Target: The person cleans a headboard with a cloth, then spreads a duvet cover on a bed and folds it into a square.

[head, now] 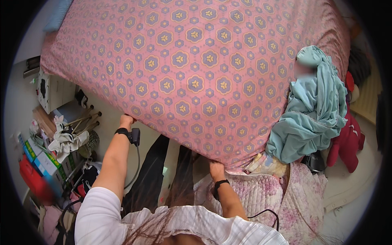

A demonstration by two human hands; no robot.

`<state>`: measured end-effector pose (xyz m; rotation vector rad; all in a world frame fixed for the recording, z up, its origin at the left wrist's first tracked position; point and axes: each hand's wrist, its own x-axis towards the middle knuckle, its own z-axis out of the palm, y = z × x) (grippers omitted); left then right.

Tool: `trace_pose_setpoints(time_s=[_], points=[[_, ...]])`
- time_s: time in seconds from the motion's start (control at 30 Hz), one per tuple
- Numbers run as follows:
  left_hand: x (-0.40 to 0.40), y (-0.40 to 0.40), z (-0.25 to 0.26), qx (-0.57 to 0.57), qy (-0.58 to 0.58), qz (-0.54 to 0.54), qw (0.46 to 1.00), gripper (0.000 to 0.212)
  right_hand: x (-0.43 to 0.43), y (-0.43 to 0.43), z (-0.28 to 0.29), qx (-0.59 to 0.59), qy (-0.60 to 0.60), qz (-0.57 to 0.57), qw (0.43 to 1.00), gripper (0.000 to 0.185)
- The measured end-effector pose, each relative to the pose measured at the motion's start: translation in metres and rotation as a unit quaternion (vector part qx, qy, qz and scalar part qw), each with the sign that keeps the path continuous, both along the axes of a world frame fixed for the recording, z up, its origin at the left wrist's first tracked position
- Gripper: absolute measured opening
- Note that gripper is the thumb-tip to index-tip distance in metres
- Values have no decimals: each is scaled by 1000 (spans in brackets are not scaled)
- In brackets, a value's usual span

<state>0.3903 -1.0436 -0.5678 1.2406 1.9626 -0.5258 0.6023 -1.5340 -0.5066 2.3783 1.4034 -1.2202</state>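
A pink bed sheet (195, 84) with purple and yellow flower motifs covers the bed before me. My left hand (126, 120) grips its near edge on the left, knuckles up. Further right along the same edge, my right hand (217, 170) is closed on the sheet close to the bed's corner. The fingers of both hands are partly hidden by the cloth. Beside my right hand hangs a quilted floral bedspread (254, 190). A crumpled teal cloth (318, 122) lies on the right side of the bed.
Boxes (46, 159), a red container (33, 177) and white artificial flowers (65, 139) crowd the floor at left, near a white cabinet (58, 88). A dark red plush toy (347, 144) and a black object (314, 162) sit at right. A blue pillow (58, 15) shows at far left.
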Motion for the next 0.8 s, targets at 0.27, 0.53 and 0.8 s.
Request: trace_pose_setpoints(time_s=[0.27, 0.53, 0.8], points=[[-5, 8, 62, -72, -143, -183, 970, 20, 30, 24, 33, -27, 108, -244, 963, 17], [80, -64, 134, -137, -283, -188, 930, 15, 196, 23, 105, 207, -145, -656, 711, 27], [151, -102, 236, -88, -374, -267, 884, 11, 373, 23, 167, 372, -199, -726, 543, 47]])
